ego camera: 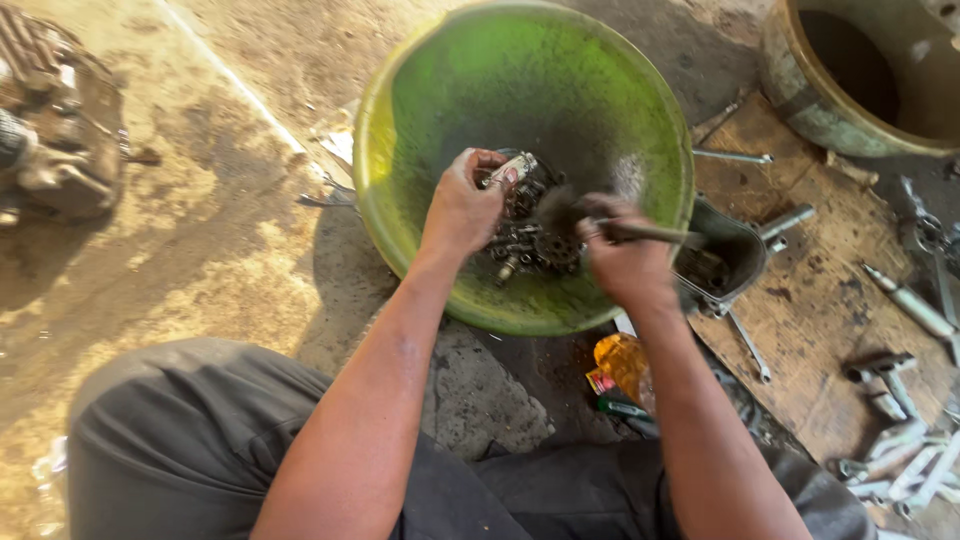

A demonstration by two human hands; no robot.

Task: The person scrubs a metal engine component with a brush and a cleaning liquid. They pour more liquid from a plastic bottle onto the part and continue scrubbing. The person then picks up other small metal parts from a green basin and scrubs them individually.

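The left hand (462,212) closes its grip on a small metal part (512,168), held over the greasy gear cluster (530,240) at the bottom of the green basin (400,110). The right hand (625,262) wraps shut round a brush (600,225), bristles on the gears. Short strokes, with the part kept low over the basin, would likely contain the grime. Wrenches (900,460) lie on the wooden board (820,290) nearby.

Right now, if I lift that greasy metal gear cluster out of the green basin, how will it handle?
The gear cluster looks like solid metal, so probably heavy for its size and stiff. Its dark, oily coating suggests it is slippery. The left hand grips one end.
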